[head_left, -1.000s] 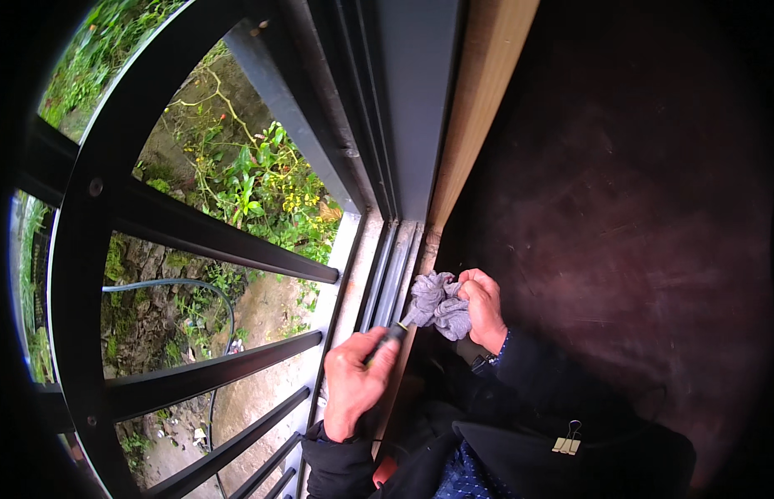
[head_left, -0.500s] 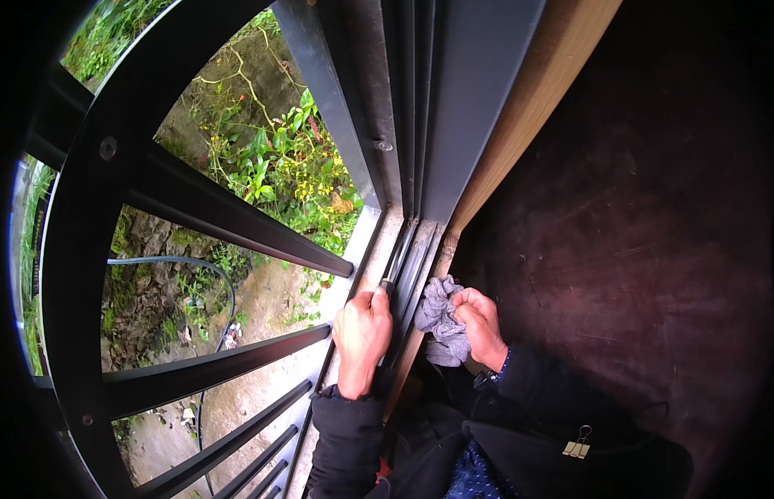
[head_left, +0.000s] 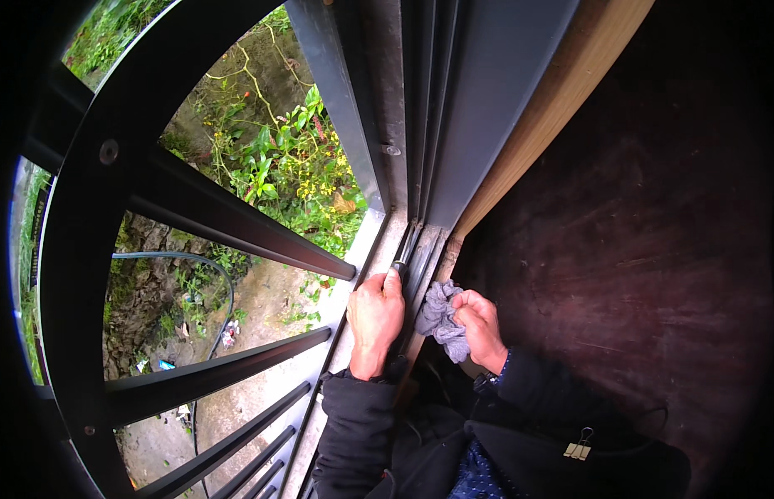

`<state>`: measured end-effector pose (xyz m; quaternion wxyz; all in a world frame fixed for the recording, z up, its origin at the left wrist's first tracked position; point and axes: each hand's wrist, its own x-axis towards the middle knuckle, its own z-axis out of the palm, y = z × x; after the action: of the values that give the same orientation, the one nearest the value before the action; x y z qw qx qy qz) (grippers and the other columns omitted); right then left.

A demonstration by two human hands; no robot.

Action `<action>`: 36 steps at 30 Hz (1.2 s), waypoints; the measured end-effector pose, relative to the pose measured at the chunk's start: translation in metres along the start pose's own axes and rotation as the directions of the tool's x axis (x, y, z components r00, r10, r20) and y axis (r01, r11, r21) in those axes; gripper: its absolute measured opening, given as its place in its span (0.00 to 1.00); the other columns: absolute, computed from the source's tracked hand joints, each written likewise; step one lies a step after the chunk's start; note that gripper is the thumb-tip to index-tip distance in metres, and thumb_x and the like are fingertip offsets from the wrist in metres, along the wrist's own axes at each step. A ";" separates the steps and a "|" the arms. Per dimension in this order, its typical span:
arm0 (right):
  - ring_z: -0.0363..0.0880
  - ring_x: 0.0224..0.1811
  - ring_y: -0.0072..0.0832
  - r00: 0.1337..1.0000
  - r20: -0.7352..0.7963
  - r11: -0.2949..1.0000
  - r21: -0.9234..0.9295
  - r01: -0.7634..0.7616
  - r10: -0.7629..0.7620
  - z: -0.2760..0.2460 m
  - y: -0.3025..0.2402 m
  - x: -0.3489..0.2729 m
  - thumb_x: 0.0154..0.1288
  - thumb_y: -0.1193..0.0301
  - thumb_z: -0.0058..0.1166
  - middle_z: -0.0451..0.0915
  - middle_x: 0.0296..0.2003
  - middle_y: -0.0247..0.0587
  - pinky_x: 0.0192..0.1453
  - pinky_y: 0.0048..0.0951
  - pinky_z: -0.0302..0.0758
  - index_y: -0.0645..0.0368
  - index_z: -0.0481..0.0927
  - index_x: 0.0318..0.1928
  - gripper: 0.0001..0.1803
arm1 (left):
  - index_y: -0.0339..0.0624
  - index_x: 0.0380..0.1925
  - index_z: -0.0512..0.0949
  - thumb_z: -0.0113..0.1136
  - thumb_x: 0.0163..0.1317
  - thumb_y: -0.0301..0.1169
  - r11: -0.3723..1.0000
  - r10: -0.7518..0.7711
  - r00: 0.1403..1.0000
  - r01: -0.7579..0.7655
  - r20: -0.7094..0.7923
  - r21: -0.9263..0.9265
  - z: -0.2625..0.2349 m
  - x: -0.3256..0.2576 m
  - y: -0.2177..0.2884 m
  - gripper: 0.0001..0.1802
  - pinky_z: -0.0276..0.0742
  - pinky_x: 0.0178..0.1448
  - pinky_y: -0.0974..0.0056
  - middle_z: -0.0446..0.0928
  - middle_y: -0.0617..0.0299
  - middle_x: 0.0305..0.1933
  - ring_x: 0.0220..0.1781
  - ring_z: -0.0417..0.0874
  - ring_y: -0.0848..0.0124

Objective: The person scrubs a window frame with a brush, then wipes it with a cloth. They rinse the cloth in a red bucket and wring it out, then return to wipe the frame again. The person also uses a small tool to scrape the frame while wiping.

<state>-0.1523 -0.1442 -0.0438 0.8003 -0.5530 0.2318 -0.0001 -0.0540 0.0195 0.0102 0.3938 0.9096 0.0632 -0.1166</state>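
My left hand (head_left: 376, 320) is closed around the dark handle of a screwdriver (head_left: 400, 266), most of which it hides. The thin metal shaft points away from me along the grooves of the black window track (head_left: 418, 270), near the corner of the frame. The tip is too small to make out. My right hand (head_left: 480, 326), in a fist, grips a crumpled grey cloth (head_left: 443, 320) beside the inner edge of the sill.
Dark metal bars (head_left: 237, 224) of a guard stand outside on the left, with plants (head_left: 279, 158) and a hose (head_left: 229, 291) beyond. A wooden trim (head_left: 553, 108) borders the frame. To the right is a dark reddish-brown surface (head_left: 636, 249). A binder clip (head_left: 578, 447) sits on dark fabric.
My left hand has slid slightly forward along the track with the screwdriver, toward the frame's corner. My right hand and the cloth have barely moved. The view has shifted a little.
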 end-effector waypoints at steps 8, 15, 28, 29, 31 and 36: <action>0.65 0.31 0.13 1.000 0.022 1.000 -0.016 -0.004 0.004 -0.004 0.003 -0.003 0.64 0.81 0.45 0.71 0.28 0.25 0.37 0.20 0.61 0.61 0.77 0.37 0.07 | 0.31 0.34 0.85 0.57 0.76 0.45 0.992 0.080 0.994 -0.087 -0.070 -0.094 0.009 0.002 -0.018 0.25 0.76 0.33 0.55 0.81 0.52 0.19 0.24 0.84 0.64; 0.64 0.31 0.12 0.999 0.035 1.000 -0.009 0.000 0.000 -0.004 0.005 -0.003 0.65 0.80 0.46 0.71 0.28 0.24 0.36 0.20 0.61 0.61 0.77 0.37 0.06 | 0.31 0.34 0.84 0.57 0.77 0.44 0.980 0.106 0.991 -0.118 -0.080 -0.160 0.005 -0.004 -0.018 0.24 0.73 0.30 0.59 0.78 0.58 0.18 0.23 0.78 0.71; 0.64 0.30 0.11 0.998 0.061 0.999 -0.041 -0.015 0.017 -0.006 0.018 -0.009 0.67 0.80 0.47 0.72 0.29 0.24 0.34 0.20 0.61 0.61 0.77 0.38 0.05 | 0.34 0.43 0.87 0.63 0.73 0.38 0.958 0.226 0.974 -0.228 -0.030 -0.175 -0.018 -0.059 0.001 0.15 0.80 0.34 0.53 0.83 0.40 0.27 0.30 0.89 0.48; 0.64 0.30 0.11 0.998 0.062 0.999 -0.049 -0.022 0.025 -0.006 0.020 -0.011 0.67 0.80 0.47 0.72 0.29 0.24 0.34 0.20 0.61 0.61 0.78 0.38 0.05 | 0.34 0.43 0.86 0.64 0.73 0.37 0.947 0.266 0.964 -0.265 -0.018 -0.183 -0.016 -0.064 0.006 0.15 0.80 0.34 0.53 0.82 0.41 0.26 0.30 0.89 0.48; 0.66 0.31 0.09 0.998 0.067 0.999 -0.050 0.017 -0.014 -0.004 0.024 -0.013 0.69 0.82 0.48 0.73 0.30 0.21 0.34 0.18 0.64 0.61 0.78 0.39 0.06 | 0.39 0.40 0.85 0.65 0.71 0.37 0.916 0.363 0.932 -0.354 0.013 -0.187 -0.013 -0.067 0.016 0.11 0.79 0.31 0.52 0.83 0.47 0.27 0.29 0.86 0.47; 0.72 0.34 0.12 0.996 0.066 0.985 -0.153 0.074 -0.064 -0.001 0.025 -0.018 0.68 0.81 0.48 0.78 0.30 0.27 0.37 0.20 0.70 0.64 0.79 0.38 0.06 | 0.45 0.43 0.85 0.70 0.64 0.40 0.723 0.612 0.785 -0.605 0.096 0.332 -0.004 -0.054 0.032 0.13 0.78 0.31 0.50 0.78 0.54 0.29 0.28 0.83 0.51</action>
<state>-0.1757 -0.1309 -0.0600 0.7610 -0.6211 0.1875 0.0070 -0.0987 -0.0007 0.0494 0.2435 0.9353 -0.2560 0.0193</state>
